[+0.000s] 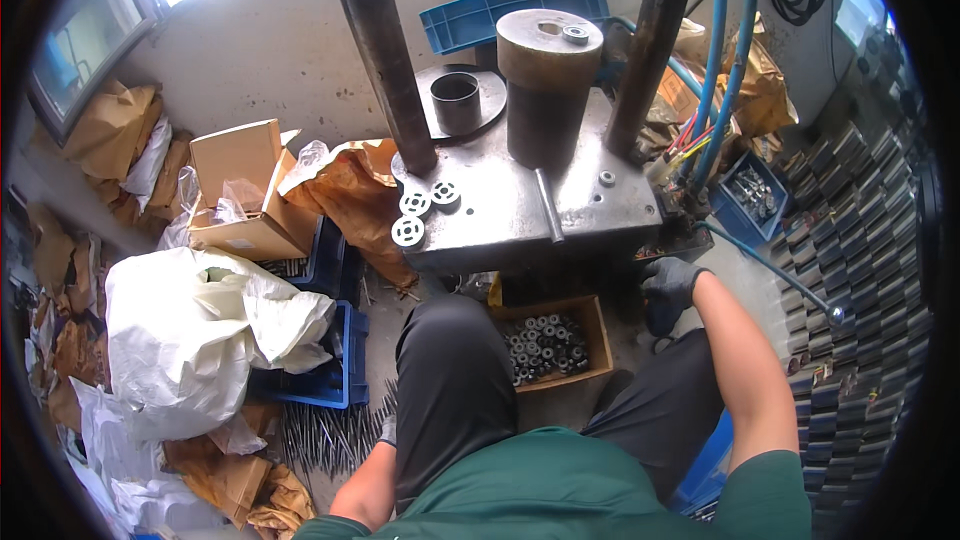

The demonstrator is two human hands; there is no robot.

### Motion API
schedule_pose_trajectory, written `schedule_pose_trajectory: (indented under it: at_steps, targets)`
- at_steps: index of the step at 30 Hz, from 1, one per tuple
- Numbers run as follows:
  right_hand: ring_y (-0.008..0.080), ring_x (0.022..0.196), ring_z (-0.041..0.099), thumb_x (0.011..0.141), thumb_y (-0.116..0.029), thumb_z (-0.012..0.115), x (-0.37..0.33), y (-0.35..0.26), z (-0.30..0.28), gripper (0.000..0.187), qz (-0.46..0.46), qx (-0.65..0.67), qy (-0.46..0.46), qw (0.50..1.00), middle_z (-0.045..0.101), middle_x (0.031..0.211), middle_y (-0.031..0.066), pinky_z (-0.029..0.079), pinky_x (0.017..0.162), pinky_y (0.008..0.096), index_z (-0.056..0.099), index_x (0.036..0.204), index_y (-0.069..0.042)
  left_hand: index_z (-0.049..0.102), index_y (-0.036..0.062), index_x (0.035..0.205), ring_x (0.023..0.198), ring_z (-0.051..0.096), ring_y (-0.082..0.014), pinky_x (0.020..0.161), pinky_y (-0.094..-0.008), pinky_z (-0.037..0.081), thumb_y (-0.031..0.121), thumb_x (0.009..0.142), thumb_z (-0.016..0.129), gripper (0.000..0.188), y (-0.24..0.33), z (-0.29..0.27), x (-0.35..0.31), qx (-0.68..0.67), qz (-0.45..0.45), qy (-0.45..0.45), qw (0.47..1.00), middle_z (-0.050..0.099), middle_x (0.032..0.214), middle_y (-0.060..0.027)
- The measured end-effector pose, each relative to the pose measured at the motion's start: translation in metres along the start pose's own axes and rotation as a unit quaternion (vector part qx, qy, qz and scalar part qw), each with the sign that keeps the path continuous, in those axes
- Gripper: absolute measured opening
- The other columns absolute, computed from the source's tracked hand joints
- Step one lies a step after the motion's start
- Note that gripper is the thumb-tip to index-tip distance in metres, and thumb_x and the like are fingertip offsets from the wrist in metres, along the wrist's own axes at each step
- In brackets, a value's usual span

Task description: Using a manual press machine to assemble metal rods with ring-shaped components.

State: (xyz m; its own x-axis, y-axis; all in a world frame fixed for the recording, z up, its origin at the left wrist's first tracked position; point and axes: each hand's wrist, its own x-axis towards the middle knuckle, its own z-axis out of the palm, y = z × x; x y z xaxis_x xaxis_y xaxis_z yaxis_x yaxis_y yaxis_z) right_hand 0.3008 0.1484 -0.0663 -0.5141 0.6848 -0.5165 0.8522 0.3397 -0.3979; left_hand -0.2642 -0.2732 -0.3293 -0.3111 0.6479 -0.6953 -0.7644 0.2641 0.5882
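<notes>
My right hand (672, 283), in a grey glove, hangs beside my right knee below the press table's right front corner. Its fingers point away from me and lie in shadow, so their grip is unclear. My left hand (388, 428) is gloved too and mostly covered by my left thigh. It is down beside long thin metal rods (330, 438) on the floor. Between my knees a cardboard box (600, 335) holds many small round metal parts (545, 348). On the steel press table (500, 230) lie a short rod (549, 205) and three slotted discs (415, 203).
A thick steel cylinder (548, 90) carries a bearing ring (575, 35) between two columns (380, 50). A white sack (170, 340) and blue crates (350, 355) crowd my left. Dark stacked metal pieces (850, 270), a ball-ended lever (836, 315) and blue hoses (735, 70) are at right.
</notes>
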Motion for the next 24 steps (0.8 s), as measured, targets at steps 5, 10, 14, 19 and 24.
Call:
schedule_pose_trajectory:
  at_steps: [5, 10, 14, 19, 24]
  targets:
    - [0.0369, 0.105, 0.072, 0.087, -0.027, 0.066, -0.005, -0.052, -0.017, 0.041, 0.081, 0.080, -0.019, 0.993, 0.075, 0.112, 0.0218, 0.055, 0.095, 0.0439, 0.074, 0.120, -0.005, 0.072, -0.0004, 0.099, 0.086, 0.076, -0.0319, 0.077, -0.0461, 0.063, 0.014, 0.091, 0.060, 0.020, 0.016, -0.012, -0.037, -0.003, 0.010, 0.070, 0.997, 0.076, 0.094, -0.0208]
    - [0.0358, 0.108, 0.071, 0.087, -0.024, 0.065, -0.026, -0.066, -0.022, 0.039, 0.080, 0.027, 0.003, 0.996, 0.074, 0.113, 0.0217, 0.054, 0.097, 0.0428, 0.073, 0.119, -0.004, 0.055, 0.0147, 0.114, 0.055, 0.057, -0.0107, 0.047, -0.0236, 0.047, 0.013, 0.091, 0.060, 0.023, 0.130, 0.085, -0.098, 0.057, 0.103, 0.020, 0.993, 0.062, 0.080, -0.0005]
    - [0.0359, 0.108, 0.071, 0.087, -0.024, 0.065, -0.019, -0.074, -0.029, 0.038, 0.072, -0.005, -0.022, 0.997, 0.074, 0.115, 0.0210, 0.054, 0.096, 0.0423, 0.073, 0.120, -0.006, 0.055, 0.0130, 0.117, 0.059, 0.058, -0.0069, 0.049, -0.0204, 0.048, 0.016, 0.092, 0.065, 0.027, 0.219, 0.190, -0.129, 0.145, 0.272, -0.101, 0.946, 0.063, 0.084, 0.0005]
    - [0.0384, 0.111, 0.071, 0.086, -0.032, 0.058, 0.009, -0.055, -0.018, 0.045, 0.046, -0.111, -0.021, 0.992, 0.074, 0.116, 0.0210, 0.054, 0.100, 0.0455, 0.076, 0.120, -0.008, 0.056, 0.0087, 0.114, 0.060, 0.061, -0.0089, 0.050, -0.0212, 0.050, 0.013, 0.093, 0.065, 0.023, 0.261, 0.327, -0.139, 0.139, 0.230, -0.246, 0.931, 0.065, 0.083, -0.0029]
    - [0.0363, 0.113, 0.070, 0.086, -0.032, 0.059, 0.012, -0.050, -0.012, 0.040, 0.088, -0.117, -0.024, 0.989, 0.074, 0.117, 0.0205, 0.054, 0.100, 0.0448, 0.079, 0.111, -0.008, 0.058, 0.0048, 0.101, 0.058, 0.059, -0.0100, 0.047, -0.0238, 0.049, 0.010, 0.096, 0.057, 0.007, 0.243, 0.455, -0.103, 0.103, 0.063, -0.205, 0.971, 0.064, 0.080, -0.0054]
